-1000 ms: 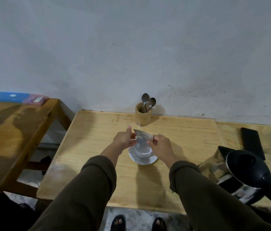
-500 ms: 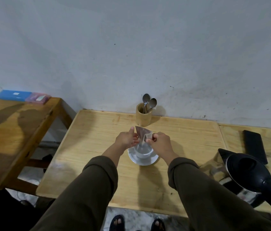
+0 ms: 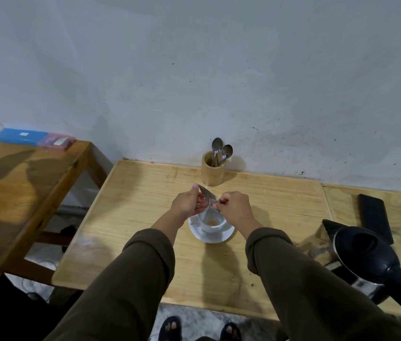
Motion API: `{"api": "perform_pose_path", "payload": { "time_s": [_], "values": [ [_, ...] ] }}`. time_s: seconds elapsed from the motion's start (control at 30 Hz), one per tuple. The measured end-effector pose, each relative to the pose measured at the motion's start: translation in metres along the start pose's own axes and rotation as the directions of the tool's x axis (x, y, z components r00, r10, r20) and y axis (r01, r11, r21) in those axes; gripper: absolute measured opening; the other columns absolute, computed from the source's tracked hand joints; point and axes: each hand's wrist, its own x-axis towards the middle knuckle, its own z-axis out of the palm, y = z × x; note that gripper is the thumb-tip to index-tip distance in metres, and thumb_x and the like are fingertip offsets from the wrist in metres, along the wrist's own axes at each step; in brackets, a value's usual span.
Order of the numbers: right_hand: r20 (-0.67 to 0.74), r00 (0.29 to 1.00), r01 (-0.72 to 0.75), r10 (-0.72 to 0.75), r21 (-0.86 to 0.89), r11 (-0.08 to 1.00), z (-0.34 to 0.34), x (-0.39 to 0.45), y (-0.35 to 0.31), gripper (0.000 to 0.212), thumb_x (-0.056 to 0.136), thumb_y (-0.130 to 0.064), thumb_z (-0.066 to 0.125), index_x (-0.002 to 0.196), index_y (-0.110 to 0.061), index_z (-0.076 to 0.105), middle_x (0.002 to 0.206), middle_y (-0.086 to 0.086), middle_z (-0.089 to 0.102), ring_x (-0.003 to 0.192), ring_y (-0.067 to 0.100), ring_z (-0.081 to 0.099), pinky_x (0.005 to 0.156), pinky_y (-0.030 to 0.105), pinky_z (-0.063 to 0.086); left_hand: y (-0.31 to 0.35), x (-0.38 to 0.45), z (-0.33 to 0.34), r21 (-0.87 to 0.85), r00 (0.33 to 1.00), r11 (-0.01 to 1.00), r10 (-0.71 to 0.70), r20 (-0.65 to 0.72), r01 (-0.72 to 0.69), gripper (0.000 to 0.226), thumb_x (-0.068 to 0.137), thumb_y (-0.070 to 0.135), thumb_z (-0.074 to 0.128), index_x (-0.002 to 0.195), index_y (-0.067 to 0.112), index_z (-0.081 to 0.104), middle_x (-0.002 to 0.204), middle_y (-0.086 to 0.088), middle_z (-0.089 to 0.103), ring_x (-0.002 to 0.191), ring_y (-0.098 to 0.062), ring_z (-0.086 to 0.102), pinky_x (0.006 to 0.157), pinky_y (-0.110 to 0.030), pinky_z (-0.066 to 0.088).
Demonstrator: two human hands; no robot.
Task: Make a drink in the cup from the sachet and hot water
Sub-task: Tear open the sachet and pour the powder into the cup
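Observation:
A white cup [image 3: 215,225] stands on a white saucer [image 3: 200,234] in the middle of the wooden table [image 3: 140,217]. A little orange-brown powder lies in the cup's bottom. Just above the cup, a silvery sachet [image 3: 207,194] is tilted downward, its lower end over the cup. My left hand [image 3: 187,202] pinches its upper end and my right hand [image 3: 234,206] pinches its lower part. A black electric kettle [image 3: 369,257] with its lid open stands at the table's right edge.
A wooden holder [image 3: 212,171] with two spoons [image 3: 221,152] stands at the wall behind the cup. A black phone [image 3: 374,217] lies at the right. A lower wooden table [image 3: 22,193] on the left carries a blue box [image 3: 21,136] and a pink box [image 3: 56,141].
The sachet went from lying level between my hands to tilting down into the cup, and powder now shows in the cup.

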Motion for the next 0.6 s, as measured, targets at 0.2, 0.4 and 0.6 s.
{"api": "perform_pose_path", "payload": {
  "time_s": [0.2, 0.4, 0.6],
  "values": [
    [0.021, 0.997, 0.069, -0.068, -0.025, 0.997, -0.0013, -0.0024, -0.0028, 0.019, 0.086, -0.017, 0.065, 0.103, -0.014, 0.072, 0.087, 0.001, 0.053, 0.083, 0.016, 0.047, 0.073, 0.023, 0.034, 0.0017, -0.0004, -0.0024, -0.012, 1.0, 1.0, 0.006, 0.019, -0.005, 0.06, 0.099, 0.048, 0.029, 0.115, -0.001, 0.06, 0.085, -0.01, 0.065, 0.093, -0.027, 0.064, 0.083, -0.031, 0.054],
    [0.011, 1.0, 0.0, 0.001, -0.061, 0.998, 0.0029, -0.0015, -0.0039, 0.021, 0.088, -0.017, 0.055, 0.075, 0.0, 0.059, 0.085, 0.007, 0.048, 0.08, 0.023, 0.048, 0.068, 0.026, 0.032, 0.0037, -0.0028, -0.0026, -0.006, 0.999, 1.0, 0.024, 0.029, -0.023, 0.062, 0.1, 0.047, 0.025, 0.119, -0.002, 0.058, 0.1, -0.015, 0.063, 0.095, -0.027, 0.063, 0.091, -0.034, 0.052],
    [0.019, 0.999, -0.047, 0.048, -0.049, 0.998, 0.0012, 0.0001, -0.0064, 0.021, 0.09, -0.014, 0.051, 0.086, 0.004, 0.063, 0.089, 0.007, 0.045, 0.081, 0.019, 0.044, 0.071, 0.027, 0.033, 0.0001, -0.0014, -0.0073, 0.001, 0.999, 1.0, 0.031, 0.041, -0.031, 0.064, 0.1, 0.048, 0.025, 0.12, -0.002, 0.058, 0.106, -0.019, 0.063, 0.099, -0.029, 0.063, 0.096, -0.037, 0.051]
  ]
}}
